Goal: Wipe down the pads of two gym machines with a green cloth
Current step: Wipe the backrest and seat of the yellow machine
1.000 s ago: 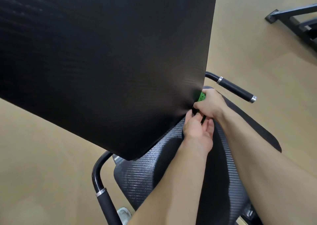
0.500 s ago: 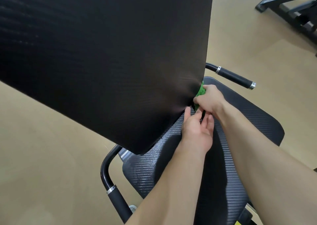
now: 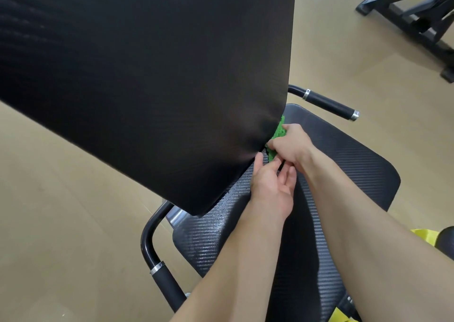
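I see the right hand [image 3: 292, 146] gripping the green cloth [image 3: 278, 131], pushed into the crease where the back pad [image 3: 147, 76] meets the seat pad [image 3: 344, 172]. The left hand [image 3: 272, 187] rests just beside it, fingers loosely extended.

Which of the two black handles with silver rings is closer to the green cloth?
The upper-right black silver-ringed handle: the green cloth gripped by the right hand lies just below it. The other handle sits far off at lower left.
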Demonstrator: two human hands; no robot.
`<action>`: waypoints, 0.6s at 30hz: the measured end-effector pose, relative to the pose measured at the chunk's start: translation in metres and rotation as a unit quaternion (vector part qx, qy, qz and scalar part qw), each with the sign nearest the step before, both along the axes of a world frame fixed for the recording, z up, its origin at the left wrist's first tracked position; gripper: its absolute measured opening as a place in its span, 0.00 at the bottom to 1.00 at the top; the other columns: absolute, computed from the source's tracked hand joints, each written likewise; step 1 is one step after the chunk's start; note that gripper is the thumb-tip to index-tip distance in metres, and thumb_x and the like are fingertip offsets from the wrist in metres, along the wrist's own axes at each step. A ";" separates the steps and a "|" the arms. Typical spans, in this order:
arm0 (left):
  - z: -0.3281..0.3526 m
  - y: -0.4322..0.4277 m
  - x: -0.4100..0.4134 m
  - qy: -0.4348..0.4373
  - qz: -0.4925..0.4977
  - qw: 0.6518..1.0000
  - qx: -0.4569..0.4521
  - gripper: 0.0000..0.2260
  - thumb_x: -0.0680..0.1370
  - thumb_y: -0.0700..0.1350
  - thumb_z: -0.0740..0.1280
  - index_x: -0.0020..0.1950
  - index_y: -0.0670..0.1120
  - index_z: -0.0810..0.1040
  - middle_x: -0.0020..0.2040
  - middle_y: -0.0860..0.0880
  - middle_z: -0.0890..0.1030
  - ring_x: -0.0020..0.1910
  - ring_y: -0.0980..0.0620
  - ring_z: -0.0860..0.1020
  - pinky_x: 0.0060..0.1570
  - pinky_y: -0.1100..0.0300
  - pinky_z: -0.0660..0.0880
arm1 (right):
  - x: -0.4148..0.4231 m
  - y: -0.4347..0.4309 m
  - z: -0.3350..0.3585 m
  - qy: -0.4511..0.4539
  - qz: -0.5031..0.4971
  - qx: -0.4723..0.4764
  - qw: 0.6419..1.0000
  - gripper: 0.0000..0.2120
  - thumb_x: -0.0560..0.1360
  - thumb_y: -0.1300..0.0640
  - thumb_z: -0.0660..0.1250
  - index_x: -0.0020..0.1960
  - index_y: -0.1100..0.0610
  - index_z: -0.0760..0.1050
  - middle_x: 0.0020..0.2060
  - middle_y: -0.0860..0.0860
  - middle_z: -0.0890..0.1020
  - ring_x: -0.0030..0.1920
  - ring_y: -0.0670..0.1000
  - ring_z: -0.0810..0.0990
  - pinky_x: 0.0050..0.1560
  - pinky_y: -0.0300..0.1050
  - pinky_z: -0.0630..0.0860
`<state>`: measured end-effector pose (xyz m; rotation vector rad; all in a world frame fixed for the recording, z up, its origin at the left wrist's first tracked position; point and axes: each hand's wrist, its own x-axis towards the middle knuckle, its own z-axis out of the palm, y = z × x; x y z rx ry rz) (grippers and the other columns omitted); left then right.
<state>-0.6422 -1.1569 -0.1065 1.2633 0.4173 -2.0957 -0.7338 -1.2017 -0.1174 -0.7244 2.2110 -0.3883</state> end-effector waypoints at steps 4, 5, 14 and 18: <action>0.005 0.006 0.006 -0.030 -0.008 0.999 -0.012 0.26 0.82 0.34 0.60 0.77 0.55 0.66 0.50 0.47 0.82 0.49 0.50 0.81 0.47 0.61 0.79 | 0.010 0.009 0.003 -0.018 0.004 0.007 1.000 0.04 0.72 0.62 0.69 0.47 0.60 0.79 0.40 0.56 0.84 0.46 0.58 0.85 0.50 0.54 0.81; 0.006 0.008 0.007 -0.031 -0.009 0.999 -0.011 0.26 0.82 0.34 0.59 0.76 0.55 0.67 0.51 0.47 0.82 0.49 0.50 0.81 0.48 0.61 0.78 | 0.013 0.011 0.003 -0.020 0.008 0.007 1.000 0.04 0.72 0.62 0.69 0.47 0.60 0.79 0.39 0.55 0.84 0.46 0.58 0.84 0.50 0.53 0.81; 0.006 0.042 0.044 -0.046 0.011 0.999 -0.011 0.25 0.82 0.35 0.55 0.76 0.54 0.69 0.59 0.46 0.81 0.49 0.52 0.81 0.40 0.64 0.77 | 0.056 0.041 0.004 -0.024 0.056 0.022 0.998 0.12 0.73 0.59 0.70 0.56 0.58 0.79 0.47 0.55 0.83 0.54 0.58 0.82 0.50 0.42 0.73; 0.004 0.058 0.069 -0.040 0.016 0.999 -0.003 0.24 0.81 0.36 0.55 0.74 0.54 0.71 0.64 0.47 0.80 0.49 0.52 0.80 0.38 0.64 0.76 | 0.083 0.059 0.003 -0.048 0.083 0.028 0.995 0.06 0.72 0.60 0.69 0.49 0.58 0.80 0.40 0.52 0.83 0.46 0.55 0.82 0.43 0.41 0.72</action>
